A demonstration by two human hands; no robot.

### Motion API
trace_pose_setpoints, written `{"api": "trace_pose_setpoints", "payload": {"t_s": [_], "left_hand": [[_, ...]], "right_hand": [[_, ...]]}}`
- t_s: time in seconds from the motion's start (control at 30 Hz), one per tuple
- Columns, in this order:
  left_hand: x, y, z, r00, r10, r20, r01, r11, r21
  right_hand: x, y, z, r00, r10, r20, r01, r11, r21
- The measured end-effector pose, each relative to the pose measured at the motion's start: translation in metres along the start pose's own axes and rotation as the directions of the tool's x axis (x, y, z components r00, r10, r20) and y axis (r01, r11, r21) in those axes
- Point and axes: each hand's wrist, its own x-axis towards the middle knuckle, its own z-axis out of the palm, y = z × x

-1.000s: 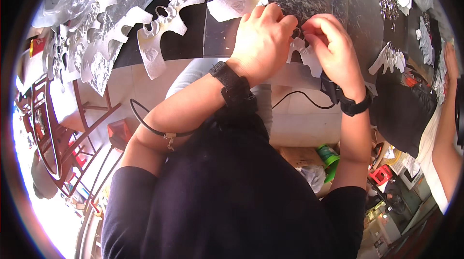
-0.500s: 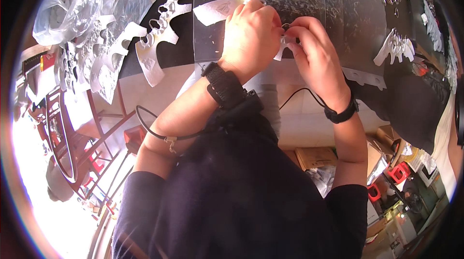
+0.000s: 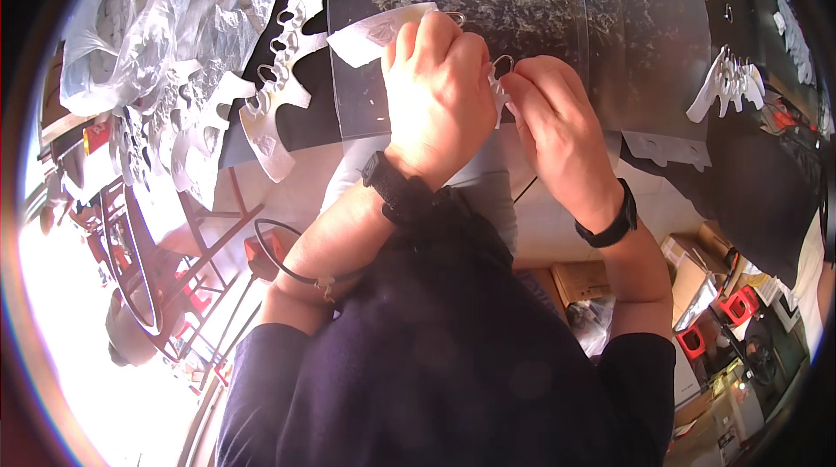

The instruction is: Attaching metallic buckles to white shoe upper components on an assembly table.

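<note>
1. Your left hand (image 3: 440, 97) covers part of a white piece (image 3: 359, 40), upper centre of the frame; its fingertips are hidden, so you cannot tell its grip.
2. Your right hand (image 3: 562, 131) pinches a metal ring (image 3: 503, 57), just beside your left.
3. A ringed white cutout (image 3: 268, 131) lies on your black worktop (image 3: 319, 117), upper left.
</note>
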Motion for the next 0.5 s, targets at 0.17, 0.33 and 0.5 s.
{"api": "trace_pose_setpoints", "payload": {"t_s": [0.17,0.33,0.5], "left_hand": [[0.0026,0.0025,-0.0028,0.994,-0.089,0.057,0.084,0.993,0.077],[0.0060,0.0058,-0.0047,0.979,-0.164,0.118,0.155,0.985,0.078],[0.0053,0.0057,-0.0021,0.980,-0.165,0.110,0.157,0.985,0.075]], "right_hand": [[-0.0009,0.0030,0.0010,1.000,0.001,0.001,-0.001,1.000,0.009],[-0.0015,0.0050,0.0031,1.000,0.001,-0.010,-0.001,1.000,0.018],[-0.0025,0.0061,0.0075,0.999,-0.008,-0.044,0.008,1.000,0.014]]}}
